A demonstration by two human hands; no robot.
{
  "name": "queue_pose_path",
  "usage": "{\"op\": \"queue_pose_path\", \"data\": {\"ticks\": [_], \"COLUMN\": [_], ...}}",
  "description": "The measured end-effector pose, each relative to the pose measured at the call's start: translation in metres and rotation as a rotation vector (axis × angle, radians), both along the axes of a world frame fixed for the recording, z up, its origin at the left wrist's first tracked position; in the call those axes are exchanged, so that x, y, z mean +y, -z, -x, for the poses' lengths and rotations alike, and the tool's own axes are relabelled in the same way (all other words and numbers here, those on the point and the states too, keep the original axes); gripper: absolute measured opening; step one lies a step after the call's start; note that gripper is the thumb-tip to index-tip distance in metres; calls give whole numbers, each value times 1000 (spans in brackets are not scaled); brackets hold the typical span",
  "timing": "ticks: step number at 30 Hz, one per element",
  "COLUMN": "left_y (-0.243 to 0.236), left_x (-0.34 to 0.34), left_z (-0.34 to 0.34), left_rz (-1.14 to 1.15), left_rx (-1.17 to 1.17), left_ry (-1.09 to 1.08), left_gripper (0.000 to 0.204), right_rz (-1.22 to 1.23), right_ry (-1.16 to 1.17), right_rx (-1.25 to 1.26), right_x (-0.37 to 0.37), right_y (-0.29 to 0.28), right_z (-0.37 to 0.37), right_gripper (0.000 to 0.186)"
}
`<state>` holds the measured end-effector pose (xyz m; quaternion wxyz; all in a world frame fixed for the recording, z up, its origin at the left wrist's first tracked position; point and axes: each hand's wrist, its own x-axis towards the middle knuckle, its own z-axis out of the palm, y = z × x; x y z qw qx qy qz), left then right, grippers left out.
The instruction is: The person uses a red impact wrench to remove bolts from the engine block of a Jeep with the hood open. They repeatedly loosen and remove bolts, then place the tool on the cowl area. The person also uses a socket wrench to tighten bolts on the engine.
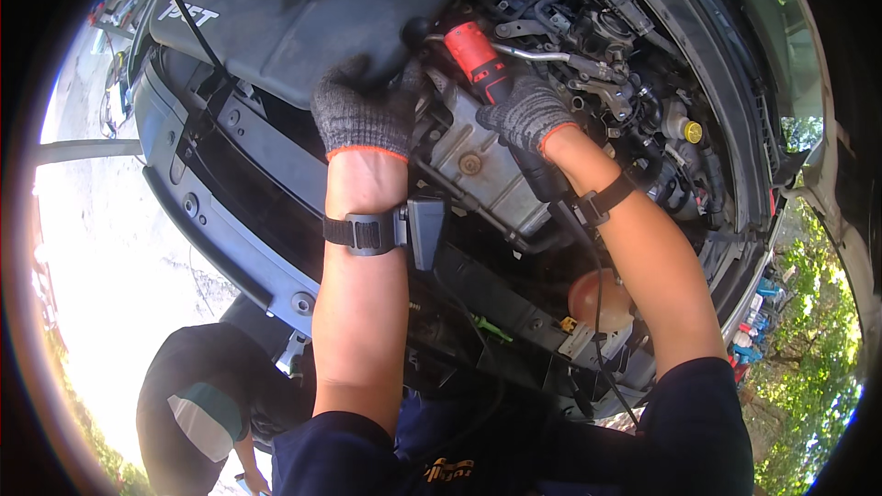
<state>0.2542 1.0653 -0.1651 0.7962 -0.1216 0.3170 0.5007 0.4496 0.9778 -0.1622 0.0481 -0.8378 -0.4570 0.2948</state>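
Over an open engine bay, my right hand (528, 113) in a dark grey knit glove grips a red-and-black cordless tool (473, 53), its head pointing up-left toward a metal fitting beside the black plastic engine cover (248, 9). My left hand (366, 108), in a matching glove, is at the lower edge of that cover, fingers curled; what they hold is hidden. Between and below my hands is a dull metal housing (478, 170). A metal pipe (542, 56) runs right from near the tool. Both my forearms wear black straps with devices.
Hoses and a yellow cap (692, 131) fill the right side. A metal front crossmember (193, 202) edges the bay at left. A reddish rounded part (597, 298) sits low in the bay. At lower left a co-worker (184, 395) in dark clothing bends down. Foliage shows at right.
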Motion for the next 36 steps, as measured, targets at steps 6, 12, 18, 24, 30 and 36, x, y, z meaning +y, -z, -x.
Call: {"op": "queue_pose_path", "data": {"ticks": [6, 12, 18, 24, 30, 36], "left_y": [4, 12, 6, 27, -1, -8], "left_x": [4, -6, -15, -4, -16, -13], "left_z": [2, 0, 5, 16, 11, 12], "left_rz": [31, -92, -696, -811, -832, -877], "left_rx": [-38, 261, 1439, 1747, 1859, 1886], "left_ry": [-27, 68, 596, 848, 884, 958], "left_gripper": [44, 48, 43, 40, 44, 51], "right_rz": [-10, 14, -22, 48, -50, -8], "right_ry": [-40, -9, -59, -52, -54, -54], "right_rx": [-14, -15, -127, 86, -43, 29], "right_x": [-3, -4, -8, -6, -10, -12], "right_y": [-23, -16, -10, -11, -1, 3], "right_z": [8, 0, -4, -9, -9, -16], "right_gripper": [66, 66, 55, 64, 57, 56]}}
